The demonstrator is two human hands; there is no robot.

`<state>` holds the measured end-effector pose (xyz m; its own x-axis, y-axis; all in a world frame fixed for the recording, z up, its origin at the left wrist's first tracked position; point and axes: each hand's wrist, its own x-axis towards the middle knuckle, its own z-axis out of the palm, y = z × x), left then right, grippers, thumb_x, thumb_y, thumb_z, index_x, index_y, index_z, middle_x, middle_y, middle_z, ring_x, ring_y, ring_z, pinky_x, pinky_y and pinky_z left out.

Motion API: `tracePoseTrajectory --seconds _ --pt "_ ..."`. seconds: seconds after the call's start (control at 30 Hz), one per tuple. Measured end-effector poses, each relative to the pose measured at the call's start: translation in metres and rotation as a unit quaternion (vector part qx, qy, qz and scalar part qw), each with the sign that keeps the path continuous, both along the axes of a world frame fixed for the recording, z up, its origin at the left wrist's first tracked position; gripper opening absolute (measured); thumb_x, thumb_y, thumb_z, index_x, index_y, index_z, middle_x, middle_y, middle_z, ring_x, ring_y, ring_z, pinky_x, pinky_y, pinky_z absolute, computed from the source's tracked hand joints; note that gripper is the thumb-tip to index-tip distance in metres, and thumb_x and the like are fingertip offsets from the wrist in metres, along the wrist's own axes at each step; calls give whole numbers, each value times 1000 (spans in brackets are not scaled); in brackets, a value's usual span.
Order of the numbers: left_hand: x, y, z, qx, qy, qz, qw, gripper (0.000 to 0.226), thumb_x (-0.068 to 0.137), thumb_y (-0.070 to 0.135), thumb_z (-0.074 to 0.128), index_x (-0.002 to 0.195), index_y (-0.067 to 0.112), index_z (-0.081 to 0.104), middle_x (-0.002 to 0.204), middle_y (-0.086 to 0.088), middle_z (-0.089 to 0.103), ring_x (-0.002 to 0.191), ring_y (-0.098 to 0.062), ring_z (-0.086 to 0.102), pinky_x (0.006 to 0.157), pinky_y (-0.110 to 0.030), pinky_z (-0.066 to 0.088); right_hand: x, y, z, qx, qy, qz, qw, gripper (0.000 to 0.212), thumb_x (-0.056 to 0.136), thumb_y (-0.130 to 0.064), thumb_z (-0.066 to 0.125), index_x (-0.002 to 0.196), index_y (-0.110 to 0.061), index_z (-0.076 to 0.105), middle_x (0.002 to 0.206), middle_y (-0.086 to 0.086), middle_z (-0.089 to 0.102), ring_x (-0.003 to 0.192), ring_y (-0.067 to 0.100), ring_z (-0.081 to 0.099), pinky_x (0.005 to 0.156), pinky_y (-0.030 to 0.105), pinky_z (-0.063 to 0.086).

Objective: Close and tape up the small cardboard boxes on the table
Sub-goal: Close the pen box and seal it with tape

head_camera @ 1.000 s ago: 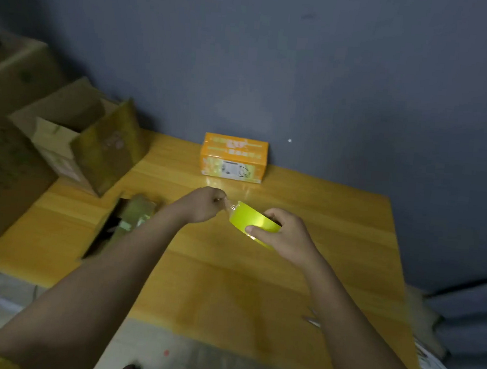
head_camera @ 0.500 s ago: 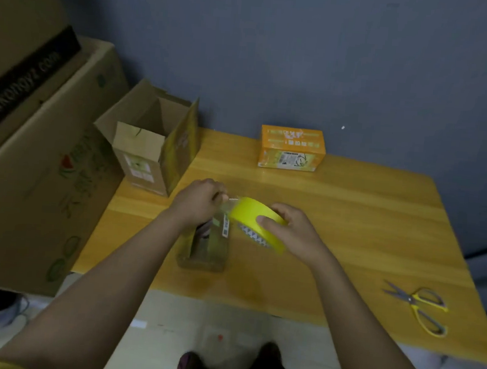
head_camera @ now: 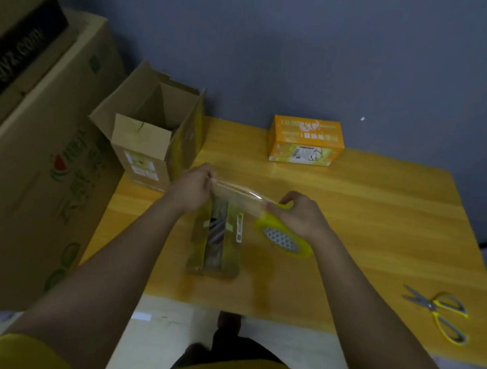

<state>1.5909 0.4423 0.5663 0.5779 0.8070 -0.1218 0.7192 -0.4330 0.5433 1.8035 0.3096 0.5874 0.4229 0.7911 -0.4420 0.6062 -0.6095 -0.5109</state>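
A small flat cardboard box lies on the wooden table in front of me, its top seam running away from me. My right hand grips a yellow tape roll just right of the box. My left hand pinches the free end of the clear tape strip, which stretches between both hands above the box's far end. An open cardboard box stands at the table's back left with its flaps up. An orange printed box sits closed by the wall.
Yellow-handled scissors lie near the table's front right edge. Large cardboard cartons are stacked left of the table. A grey wall runs behind it. My feet show on the floor below the front edge.
My hands have drawn apart, pulling a longer strip of tape off the roll. The view has tilted down and left, bringing the small box and the scissors into sight.
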Motion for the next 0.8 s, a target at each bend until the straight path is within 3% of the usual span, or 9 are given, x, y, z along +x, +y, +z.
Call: tracePoseTrajectory --seconds 0.07,0.13,0.23,0.33,0.4,0.47,0.53,0.63,0.8 --pt "-3 14 -3 -23 1 -6 1000 12 103 29 37 100 20 45 75 2 49 66 -22 47 50 -31 28 0 4 -8 6 44 11 999 52 83 -66 57 117 -27 56 118 0 59 88 14 58 69 31 45" --pt "-4 23 -6 -37 0 -10 999 13 103 30 37 100 20 44 76 1 48 65 -22 46 50 -31 27 2 3 -16 5 83 7 997 62 84 -64 58 130 -23 54 139 -1 50 117 22 53 83 30 40" --pt "-3 35 -10 -55 -10 -21 998 15 103 27 37 99 15 44 72 -1 44 62 -22 42 51 -31 23 7 0 -21 -2 128 -46 991 82 77 -69 61 138 -16 50 146 1 45 128 25 46 87 32 38" --pt "2 40 -16 -60 -18 -38 997 11 103 22 38 96 16 42 74 4 38 63 -16 40 51 -30 23 0 0 -24 -11 101 -113 988 94 71 -73 63 135 -7 51 136 9 54 105 23 58 79 32 42" --pt "8 44 -19 -60 -9 -56 997 8 103 18 38 95 16 41 78 5 37 63 -11 38 51 -29 24 -9 3 -29 -33 56 -140 988 83 71 -74 62 123 -9 60 107 9 65 81 19 60 65 29 41" --pt "9 51 -21 -73 -12 -62 995 6 101 13 41 98 10 44 87 -2 44 69 -15 43 55 -31 31 -19 4 -31 -72 -20 -140 987 53 73 -75 60 75 -22 58 66 3 49 55 16 47 51 26 30" --pt "8 60 -23 -73 -29 -84 993 9 100 13 43 100 7 50 90 -7 50 80 -23 49 65 -34 37 -25 2 -28 -103 -54 -148 982 64 72 -75 60 56 -18 36 57 0 34 48 17 36 46 27 24" --pt "10 72 -27 -79 -36 -93 992 9 101 17 38 97 13 45 85 -4 49 78 -27 49 60 -33 34 -30 -4 -19 -76 -23 -194 978 69 71 -74 62 51 -16 33 51 1 35 46 20 36 47 29 26" --pt "23 80 -43 -126 -58 -69 988 19 101 23 39 109 9 48 110 -16 57 99 -32 55 85 -39 43 -60 -19 -2 -28 61 -262 963 69 70 -72 66 48 -24 21 39 -7 17 33 14 21 50 31 20"
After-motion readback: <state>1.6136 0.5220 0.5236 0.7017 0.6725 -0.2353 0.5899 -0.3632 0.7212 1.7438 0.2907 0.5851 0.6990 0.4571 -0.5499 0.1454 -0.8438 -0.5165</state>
